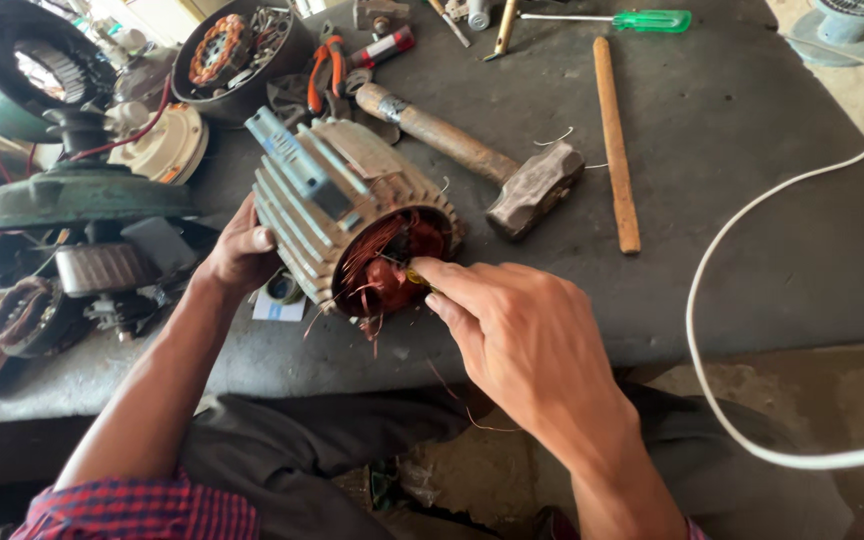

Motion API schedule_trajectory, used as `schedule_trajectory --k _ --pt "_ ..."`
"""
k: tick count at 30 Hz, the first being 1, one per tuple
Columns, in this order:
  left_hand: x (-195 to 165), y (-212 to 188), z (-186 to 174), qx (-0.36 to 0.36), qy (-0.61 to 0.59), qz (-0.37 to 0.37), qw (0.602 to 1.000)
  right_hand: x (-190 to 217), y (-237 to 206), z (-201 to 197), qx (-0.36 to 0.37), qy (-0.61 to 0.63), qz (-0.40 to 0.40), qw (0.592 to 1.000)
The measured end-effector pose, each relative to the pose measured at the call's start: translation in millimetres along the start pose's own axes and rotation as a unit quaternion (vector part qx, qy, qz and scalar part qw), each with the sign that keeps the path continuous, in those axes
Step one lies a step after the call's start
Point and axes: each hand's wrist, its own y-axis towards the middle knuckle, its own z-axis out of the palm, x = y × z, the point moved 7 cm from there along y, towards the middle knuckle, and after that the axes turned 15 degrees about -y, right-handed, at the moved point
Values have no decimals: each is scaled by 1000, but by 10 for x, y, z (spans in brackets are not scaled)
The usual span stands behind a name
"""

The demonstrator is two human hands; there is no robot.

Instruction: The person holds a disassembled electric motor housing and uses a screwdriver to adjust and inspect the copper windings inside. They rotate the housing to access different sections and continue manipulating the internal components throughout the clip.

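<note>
Nearest the camera, over the lap and the front edge of the grey workbench (pixel 752 250), the right hand (pixel 522 345) reaches into the open mouth of a finned motor housing (pixel 337 215), its thumb and forefinger pinched on something small and yellowish among the copper windings (pixel 387 265); what that small thing is cannot be made out. Just beyond, the left hand (pixel 242 250) presses against the housing's ribbed side, fingers curled around it to steady it where it lies tilted on the bench. By its look the cast body is heavy and rigid, best gripped by the fins or outer shell, while the loose copper strands seem thin, springy and easily kinked, so only a light pinch suits them. Behind it lie a sledge hammer (pixel 512 175) and a wooden stick (pixel 615 140), farther back red-handled pliers (pixel 325 68) and a green-handled screwdriver (pixel 632 20), with a white cable (pixel 712 250) looping at the right
</note>
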Motion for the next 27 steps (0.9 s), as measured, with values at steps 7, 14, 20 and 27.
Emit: schedule_trajectory --k 7,14,20,27 --pt "6 85 70 26 13 -18 999 84 39 66 -56 -38 -42 997" --pt "15 187 149 34 43 -1 999 53 70 78 -65 -93 -32 993" --pt "-1 267 201 45 70 22 996 44 89 120 -76 -154 -65 983" --pt "10 312 251 38 61 15 997 30 154 214 -40 -230 -86 968"
